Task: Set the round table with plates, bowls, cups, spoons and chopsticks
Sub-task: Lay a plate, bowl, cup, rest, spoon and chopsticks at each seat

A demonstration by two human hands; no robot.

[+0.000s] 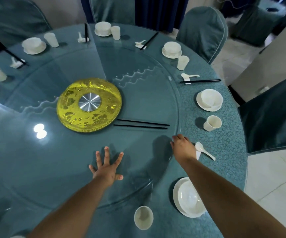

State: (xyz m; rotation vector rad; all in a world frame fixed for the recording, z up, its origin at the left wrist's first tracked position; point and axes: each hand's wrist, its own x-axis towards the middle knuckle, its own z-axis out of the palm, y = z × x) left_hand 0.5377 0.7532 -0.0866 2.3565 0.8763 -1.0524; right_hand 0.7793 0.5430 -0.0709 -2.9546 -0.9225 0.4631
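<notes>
Now chopsticks (141, 124) beyond left hand (107, 166) splayed fingers; right hand (183, 148) fingers unclear.

Teal tablecloth (224, 107) with a swirling pattern, clear glass turntable (53, 169), gold hub (89, 104) with silver centre, black chopsticks (141, 124), white plates (209, 99) upper right, chair covers (202, 31) seemingly teal

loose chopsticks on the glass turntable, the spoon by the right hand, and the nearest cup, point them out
loose chopsticks (141, 124), head view, middle of the black pair.
spoon (204, 150), head view, handle near the white scoop.
nearest cup (143, 217), head view, inside of its open mouth.
</notes>
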